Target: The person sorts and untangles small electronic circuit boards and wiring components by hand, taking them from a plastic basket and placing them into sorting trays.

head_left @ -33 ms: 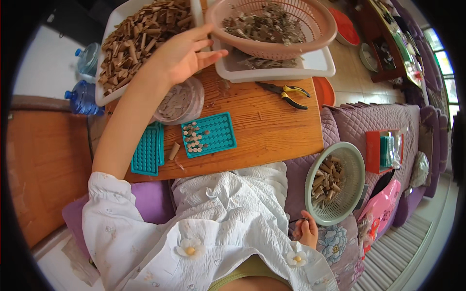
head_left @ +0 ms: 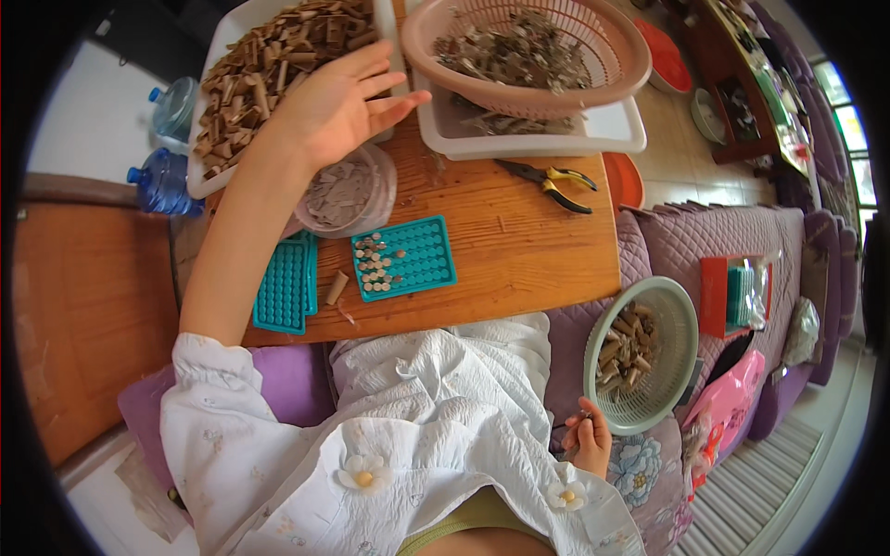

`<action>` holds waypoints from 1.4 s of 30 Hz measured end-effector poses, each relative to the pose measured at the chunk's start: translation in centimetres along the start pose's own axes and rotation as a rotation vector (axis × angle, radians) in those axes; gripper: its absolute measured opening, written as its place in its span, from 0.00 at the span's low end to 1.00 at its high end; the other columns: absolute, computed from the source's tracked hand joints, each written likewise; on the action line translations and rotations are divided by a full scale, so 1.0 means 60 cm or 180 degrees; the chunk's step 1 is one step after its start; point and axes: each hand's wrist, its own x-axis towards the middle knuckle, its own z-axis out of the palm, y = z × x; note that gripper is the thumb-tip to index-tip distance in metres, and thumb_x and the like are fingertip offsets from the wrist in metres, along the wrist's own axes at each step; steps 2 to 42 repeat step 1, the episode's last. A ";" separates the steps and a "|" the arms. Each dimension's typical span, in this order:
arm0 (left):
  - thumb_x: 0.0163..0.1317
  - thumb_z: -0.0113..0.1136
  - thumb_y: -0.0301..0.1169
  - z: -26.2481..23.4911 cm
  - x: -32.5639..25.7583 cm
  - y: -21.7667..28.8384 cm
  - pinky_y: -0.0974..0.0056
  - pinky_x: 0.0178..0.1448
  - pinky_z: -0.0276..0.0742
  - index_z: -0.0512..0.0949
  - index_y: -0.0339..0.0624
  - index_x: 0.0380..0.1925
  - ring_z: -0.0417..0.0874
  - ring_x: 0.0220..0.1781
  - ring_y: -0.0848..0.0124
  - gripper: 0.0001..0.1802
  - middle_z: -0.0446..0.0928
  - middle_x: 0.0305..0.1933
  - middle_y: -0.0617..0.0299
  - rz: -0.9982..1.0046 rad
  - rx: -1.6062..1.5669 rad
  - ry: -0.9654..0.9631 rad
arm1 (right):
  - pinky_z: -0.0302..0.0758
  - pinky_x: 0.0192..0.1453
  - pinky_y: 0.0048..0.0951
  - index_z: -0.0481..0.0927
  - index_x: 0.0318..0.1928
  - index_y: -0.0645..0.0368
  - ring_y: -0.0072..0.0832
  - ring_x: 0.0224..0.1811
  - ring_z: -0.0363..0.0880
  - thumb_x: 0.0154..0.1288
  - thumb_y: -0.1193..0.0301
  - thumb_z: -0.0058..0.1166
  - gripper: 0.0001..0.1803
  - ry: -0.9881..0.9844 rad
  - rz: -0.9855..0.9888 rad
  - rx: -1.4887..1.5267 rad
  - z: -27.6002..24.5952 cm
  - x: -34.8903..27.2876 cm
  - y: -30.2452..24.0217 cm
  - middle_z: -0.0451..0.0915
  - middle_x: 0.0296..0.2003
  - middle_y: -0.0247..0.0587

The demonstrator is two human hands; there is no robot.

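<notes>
My left hand [head_left: 341,104], palm up with fingers spread, hangs between the white bin [head_left: 200,139] of brown cardboard tube pieces [head_left: 243,102] and the pink colander [head_left: 436,74] heaped with thin metallic bits [head_left: 519,56]. It holds nothing. Below it stands a clear round tub [head_left: 382,185] of flat greyish pieces [head_left: 338,193]. Nearer me lies a teal tray [head_left: 426,248] of round wells, with small silvery discs [head_left: 375,264] on its left part. Down at my right side, my right hand [head_left: 589,443] curls its fingers beside the green basket [head_left: 684,371]; what they pinch is too small to name.
More teal trays [head_left: 280,287] and one loose cardboard tube [head_left: 336,287] lie near the wooden table's [head_left: 501,250] front edge. Yellow-and-black pliers [head_left: 556,183] rest at its right. A red box [head_left: 712,296] and a pink bag [head_left: 732,394] sit on the quilted seat.
My left hand has drawn slightly left, away from the pink colander's rim. The whole view has shifted a little; my right hand stays beside the green basket.
</notes>
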 end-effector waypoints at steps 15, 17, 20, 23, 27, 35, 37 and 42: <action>0.58 0.54 0.41 -0.033 -0.018 0.014 0.70 0.43 0.78 0.40 0.33 0.63 0.69 0.55 0.52 0.43 0.41 0.67 0.47 0.0020 -0.0332 -0.0328 | 0.61 0.23 0.20 0.67 0.53 0.52 0.16 0.17 0.58 0.65 0.66 0.44 0.16 -0.0338 -0.0431 -0.0435 0.024 0.007 -0.028 0.71 0.26 0.30; 0.58 0.54 0.41 -0.033 -0.018 0.014 0.70 0.43 0.78 0.40 0.33 0.63 0.69 0.55 0.52 0.43 0.41 0.67 0.47 0.0020 -0.0332 -0.0328 | 0.61 0.23 0.20 0.67 0.53 0.52 0.16 0.17 0.58 0.65 0.66 0.44 0.16 -0.0338 -0.0431 -0.0435 0.024 0.007 -0.028 0.71 0.26 0.30; 0.58 0.54 0.41 -0.033 -0.018 0.014 0.70 0.43 0.78 0.40 0.33 0.63 0.69 0.55 0.52 0.43 0.41 0.67 0.47 0.0020 -0.0332 -0.0328 | 0.61 0.23 0.20 0.67 0.53 0.52 0.16 0.17 0.58 0.65 0.66 0.44 0.16 -0.0338 -0.0431 -0.0435 0.024 0.007 -0.028 0.71 0.26 0.30; 0.58 0.54 0.41 -0.033 -0.018 0.014 0.70 0.43 0.78 0.40 0.33 0.63 0.69 0.55 0.52 0.43 0.41 0.67 0.47 0.0020 -0.0332 -0.0328 | 0.61 0.23 0.20 0.67 0.53 0.52 0.16 0.17 0.58 0.65 0.66 0.44 0.16 -0.0338 -0.0431 -0.0435 0.024 0.007 -0.028 0.71 0.26 0.30; 0.58 0.54 0.41 -0.033 -0.018 0.014 0.70 0.43 0.78 0.40 0.33 0.63 0.69 0.55 0.52 0.43 0.41 0.67 0.47 0.0020 -0.0332 -0.0328 | 0.61 0.23 0.20 0.67 0.53 0.52 0.16 0.17 0.58 0.65 0.66 0.44 0.16 -0.0338 -0.0431 -0.0435 0.024 0.007 -0.028 0.71 0.26 0.30; 0.58 0.54 0.41 -0.033 -0.018 0.014 0.70 0.43 0.78 0.40 0.33 0.63 0.69 0.55 0.52 0.43 0.41 0.67 0.47 0.0020 -0.0332 -0.0328 | 0.61 0.23 0.20 0.67 0.53 0.52 0.16 0.17 0.58 0.65 0.66 0.44 0.16 -0.0338 -0.0431 -0.0435 0.024 0.007 -0.028 0.71 0.26 0.30; 0.58 0.54 0.41 -0.033 -0.018 0.014 0.70 0.43 0.78 0.40 0.33 0.63 0.69 0.55 0.52 0.43 0.41 0.67 0.47 0.0020 -0.0332 -0.0328 | 0.61 0.23 0.20 0.67 0.53 0.52 0.16 0.17 0.58 0.65 0.66 0.44 0.16 -0.0338 -0.0431 -0.0435 0.024 0.007 -0.028 0.71 0.26 0.30; 0.58 0.54 0.41 -0.033 -0.018 0.014 0.70 0.43 0.78 0.40 0.33 0.63 0.69 0.55 0.52 0.43 0.41 0.67 0.47 0.0020 -0.0332 -0.0328 | 0.61 0.23 0.20 0.67 0.53 0.52 0.16 0.17 0.58 0.65 0.66 0.44 0.16 -0.0338 -0.0431 -0.0435 0.024 0.007 -0.028 0.71 0.26 0.30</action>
